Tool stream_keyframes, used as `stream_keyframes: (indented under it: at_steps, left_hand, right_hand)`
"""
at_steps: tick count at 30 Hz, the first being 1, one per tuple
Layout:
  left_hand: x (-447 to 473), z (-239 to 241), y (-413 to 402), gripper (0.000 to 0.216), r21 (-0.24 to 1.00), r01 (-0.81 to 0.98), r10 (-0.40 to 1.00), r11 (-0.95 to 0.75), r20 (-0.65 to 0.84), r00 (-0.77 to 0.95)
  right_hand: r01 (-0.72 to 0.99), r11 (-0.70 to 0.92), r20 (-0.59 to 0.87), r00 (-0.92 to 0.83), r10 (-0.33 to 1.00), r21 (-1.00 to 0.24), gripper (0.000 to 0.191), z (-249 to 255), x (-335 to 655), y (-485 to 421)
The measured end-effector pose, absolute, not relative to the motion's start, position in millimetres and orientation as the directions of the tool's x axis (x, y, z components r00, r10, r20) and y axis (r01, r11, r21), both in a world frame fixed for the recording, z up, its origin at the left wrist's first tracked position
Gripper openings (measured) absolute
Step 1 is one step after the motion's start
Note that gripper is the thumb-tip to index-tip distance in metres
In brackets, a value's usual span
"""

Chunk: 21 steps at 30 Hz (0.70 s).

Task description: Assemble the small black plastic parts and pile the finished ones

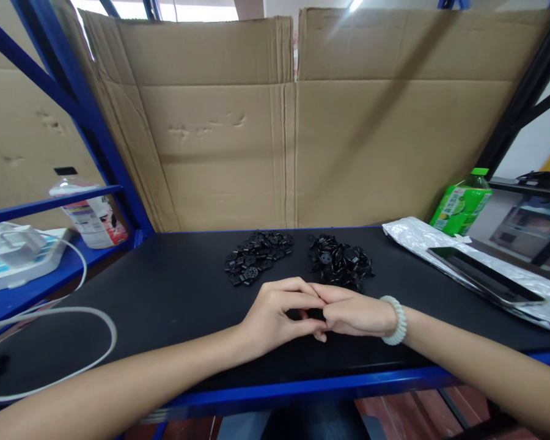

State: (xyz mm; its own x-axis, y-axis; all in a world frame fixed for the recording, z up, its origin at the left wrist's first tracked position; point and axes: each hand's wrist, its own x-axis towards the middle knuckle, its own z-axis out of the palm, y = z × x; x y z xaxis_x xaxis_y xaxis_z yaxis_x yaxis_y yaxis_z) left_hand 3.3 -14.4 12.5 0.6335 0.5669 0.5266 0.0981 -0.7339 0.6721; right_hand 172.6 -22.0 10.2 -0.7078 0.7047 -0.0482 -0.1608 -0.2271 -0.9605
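My left hand and my right hand meet fingertip to fingertip above the front middle of the black table. The fingers of both are bent and pinched together. Something dark shows between them, but against the black tabletop I cannot tell what it is. Just beyond the left hand lies a loose pile of small round black plastic parts with holes in them. A second heap of shiny black plastic pieces lies right behind the right hand, partly hidden by it.
On the right, a phone rests on a silvery sheet beside a green bottle. At left are a white cable, a power strip and another bottle. Cardboard walls the back.
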Motion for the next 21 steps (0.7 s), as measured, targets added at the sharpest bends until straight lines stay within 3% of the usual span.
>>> stream_keyframes:
  at_steps: [10,16,18,21]
  left_hand:
    - [9.4,5.9,-17.3,0.015,0.726,0.082,0.631,-0.683,0.529,0.567]
    - [8.6,9.8,-13.4,0.017,0.815,0.019,0.761,-0.58,0.533,0.371]
    - [8.0,11.7,-11.2,0.015,0.858,-0.053,0.797,-0.511,0.495,0.347]
    - [7.2,11.4,-6.2,0.022,0.891,-0.109,0.837,-0.44,0.451,0.31]
  right_hand:
    - [-0.134,-0.272,-0.105,-0.695,0.711,-0.953,0.033,11.7,175.3,-22.0]
    - [-0.215,-0.242,-0.034,-0.678,0.734,-0.946,0.044,18.9,174.3,-22.1]
    - [-0.179,-0.185,-0.017,-0.673,0.739,-0.966,0.048,23.5,176.2,-21.7]
    - [-0.057,0.095,0.109,-0.62,0.777,-0.994,0.05,32.2,187.1,-16.2]
